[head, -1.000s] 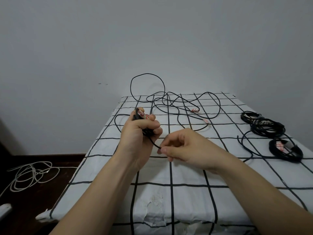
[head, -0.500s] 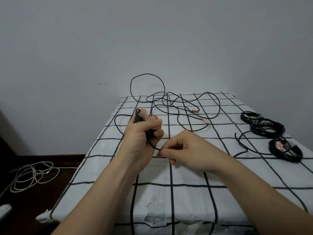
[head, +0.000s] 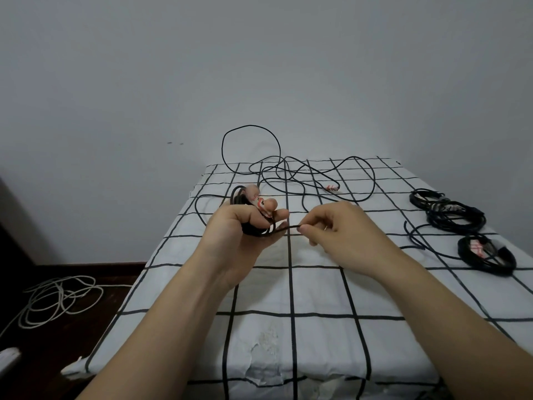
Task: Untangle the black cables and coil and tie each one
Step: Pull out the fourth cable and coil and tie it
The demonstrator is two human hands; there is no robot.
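My left hand [head: 242, 226] is closed around a small coil of black cable [head: 240, 197] with a red-and-white label at the fingertips. My right hand [head: 340, 226] pinches the same cable just right of the left hand, and a short taut stretch [head: 288, 228] runs between them. The rest of this cable lies in loose tangled loops [head: 288, 177] across the far half of the table, one loop [head: 251, 145] standing up against the wall. Coiled black cables lie at the right: two overlapping coils [head: 450, 212] and a labelled one [head: 487, 255] nearer me.
The table carries a white cloth with a black grid [head: 288, 298], torn at the near edge. A loose black strand [head: 415, 235] trails left of the right-hand coils. A white cable [head: 57, 298] lies heaped on the dark floor at the left. A grey wall stands behind.
My right hand has risen and moved right, drawing the cable taut away from my left hand. My left hand has turned palm-up with the coil.
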